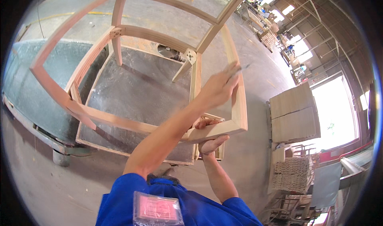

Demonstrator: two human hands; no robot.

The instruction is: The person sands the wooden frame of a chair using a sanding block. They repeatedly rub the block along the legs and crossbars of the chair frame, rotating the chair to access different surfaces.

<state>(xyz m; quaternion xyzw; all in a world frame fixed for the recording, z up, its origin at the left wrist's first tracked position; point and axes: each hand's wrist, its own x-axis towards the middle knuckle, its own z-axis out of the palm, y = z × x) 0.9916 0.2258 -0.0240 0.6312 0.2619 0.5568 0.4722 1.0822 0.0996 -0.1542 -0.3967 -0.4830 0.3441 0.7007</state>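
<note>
A bare wooden chair frame point(131, 124) with curved rails and slanting legs stands over a dark-topped table. My left hand point(219, 86) reaches across to the frame's right side rail. It is closed on a thin, dark-tipped tool point(241, 68), smeared by motion, whose kind I cannot make out. Lower down, my right hand point(211, 144) wraps the rail near the frame's near right corner, thumb on the near side and fingers curled over the far side. Part of that hand is hidden behind the wood.
The table point(139, 86) has a raised wooden edge, and a round metal part point(169, 52) lies at its far side. A greenish-grey table point(44, 74) adjoins on the left. Stacked boards point(295, 114) and bundled wooden strips point(293, 174) stand to the right, with concrete floor point(255, 158) between.
</note>
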